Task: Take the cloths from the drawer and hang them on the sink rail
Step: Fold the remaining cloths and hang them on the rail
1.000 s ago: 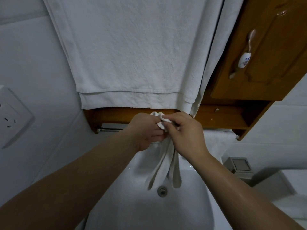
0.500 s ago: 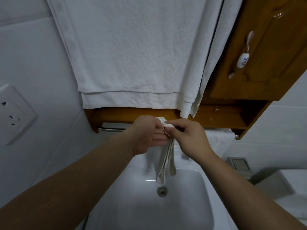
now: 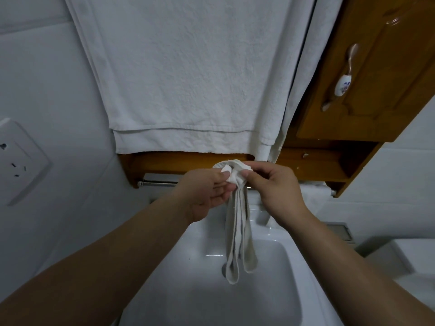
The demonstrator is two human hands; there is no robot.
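I'm standing in a home bathroom. A white ceramic sink [image 3: 211,300] fills the bottom of the frame below me. A big white towel [image 3: 188,74] hangs across the top centre, over a metal rail [image 3: 157,183]. At upper right is a wooden cabinet [image 3: 376,78] with a porcelain handle [image 3: 342,84]; a wall socket [image 3: 16,161] sits on the white wall at left.

no readable text, labels or numbers

Left hand [image 3: 207,191]: your fingers pinch the cloth [image 3: 237,222].
Right hand [image 3: 275,191]: your fingers pinch it too; both forearms reach far.
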